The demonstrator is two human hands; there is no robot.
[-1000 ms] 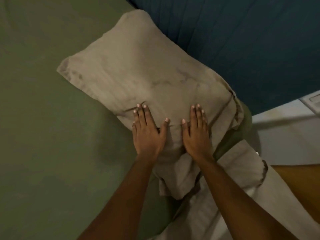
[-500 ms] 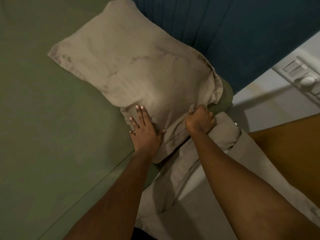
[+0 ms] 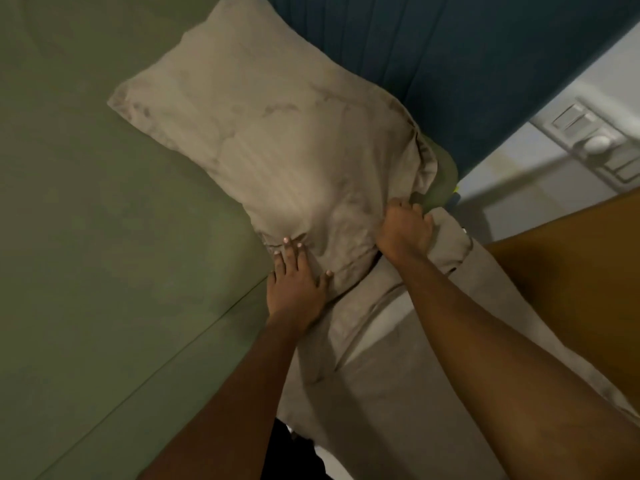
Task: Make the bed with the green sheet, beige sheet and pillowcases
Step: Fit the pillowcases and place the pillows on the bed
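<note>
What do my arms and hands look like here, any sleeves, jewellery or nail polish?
Both arms are bare up to the frame edge: the left forearm and right forearm show no sleeve, watch or bracelet. The left hand has fingernails in a pale pink. The nails of the right hand are hidden.

Pillowcase [image 3: 294,133] x1, green sheet [image 3: 104,254] x1, beige sheet [image 3: 398,393] x1, hands [image 3: 294,289] [image 3: 403,226] x2, headboard [image 3: 450,64] x1

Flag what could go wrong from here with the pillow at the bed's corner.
1. The right hand grips bunched fabric at the pillowcase end. Tugging may drag it across the green sheet, though the left hand presses it flat.
2. The beige sheet appears to hang off the bed's side and may slip down.
</note>
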